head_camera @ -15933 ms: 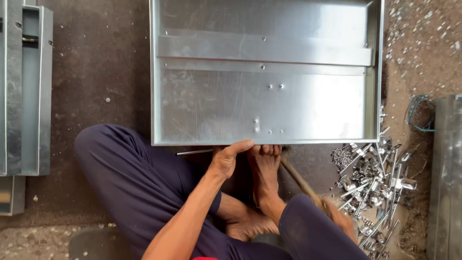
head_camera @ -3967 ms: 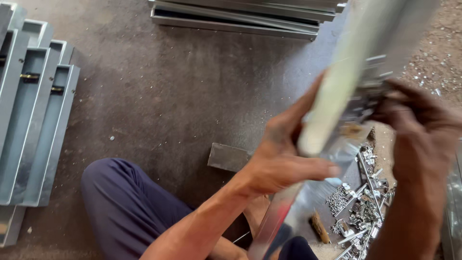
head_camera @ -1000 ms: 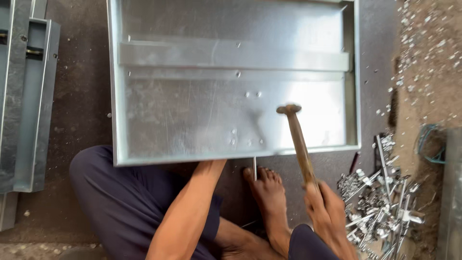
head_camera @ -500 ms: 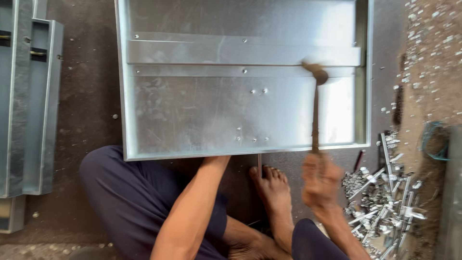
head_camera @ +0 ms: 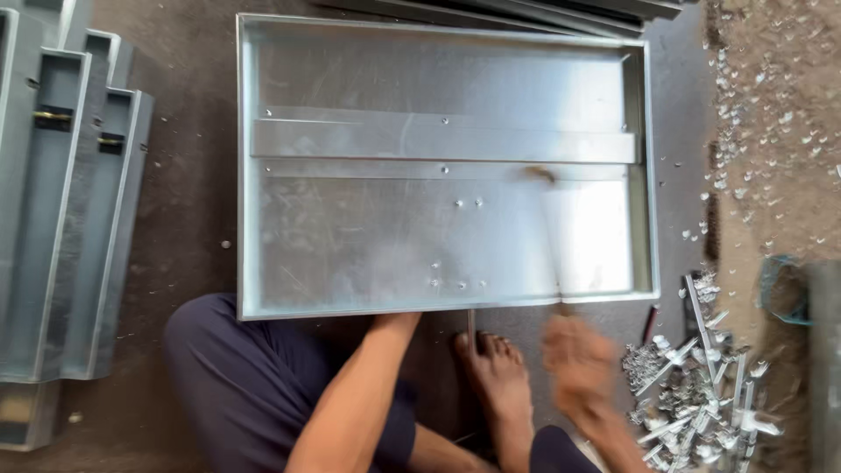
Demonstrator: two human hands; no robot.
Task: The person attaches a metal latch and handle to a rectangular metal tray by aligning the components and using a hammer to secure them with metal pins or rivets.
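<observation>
Galvanised sheet-metal tray lies flat on the floor against the person's knees, their left hand hidden under its near rim, grip unseen, while the blurred right hand, fingers wrapped on a hammer handle, has swung from mid-panel toward the riveted cross strip.

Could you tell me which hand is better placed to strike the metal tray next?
The right hand: it is free in front of the metal tray, blurred mid-swing with the hammer. The left hand is tucked under the tray's near edge, out of sight.
</observation>
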